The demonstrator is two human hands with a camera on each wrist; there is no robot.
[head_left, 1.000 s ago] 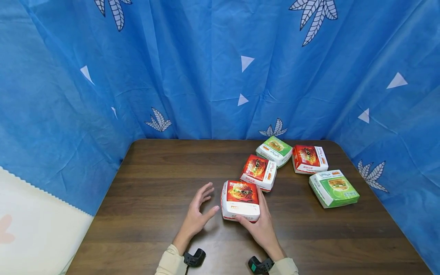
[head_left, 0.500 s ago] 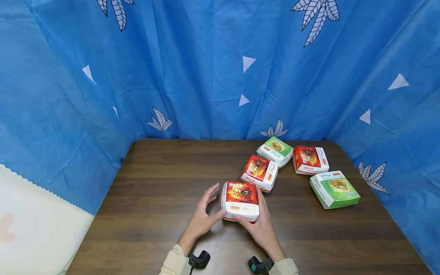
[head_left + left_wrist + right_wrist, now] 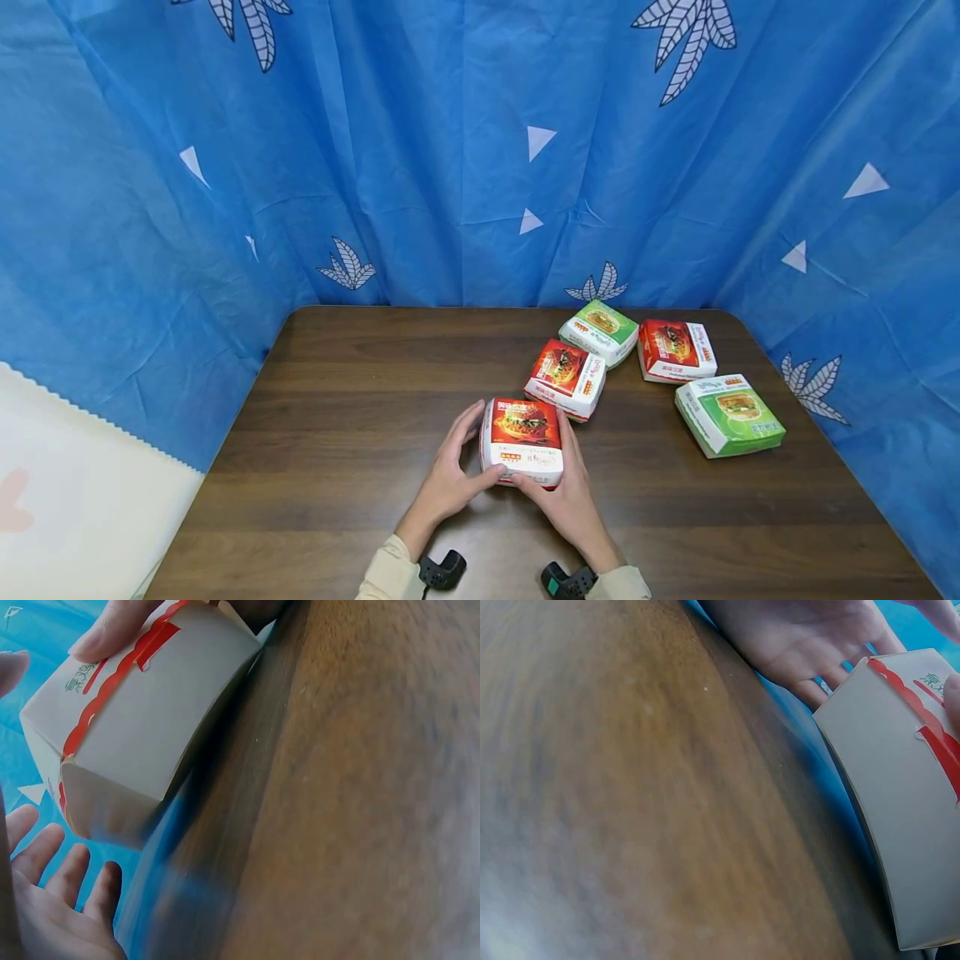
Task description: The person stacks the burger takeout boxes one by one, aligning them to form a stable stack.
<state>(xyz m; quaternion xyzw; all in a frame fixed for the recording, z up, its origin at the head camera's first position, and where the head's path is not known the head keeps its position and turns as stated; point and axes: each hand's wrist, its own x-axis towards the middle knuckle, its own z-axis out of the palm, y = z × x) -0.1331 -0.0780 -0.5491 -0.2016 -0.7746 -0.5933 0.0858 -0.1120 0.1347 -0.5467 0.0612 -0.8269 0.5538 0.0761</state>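
A red-and-white burger box with a burger picture stands between both hands in the head view. My right hand holds its right side, thumb pressed on the white front face and fingers along the side. My left hand is spread at the box's left side, its thumb overlapping the front corner in the head view. In the left wrist view, the left fingers are straight and apart from the box. The right wrist view shows the left palm beside the box's plain white wall.
Close behind the box lies another red burger box, and behind that a green one. Farther right are a red box and a green box. Blue curtain borders the brown wooden table.
My left hand has moved right, from a gap beside the box to its left edge. The right hand keeps its hold, and the held box has shifted only slightly.
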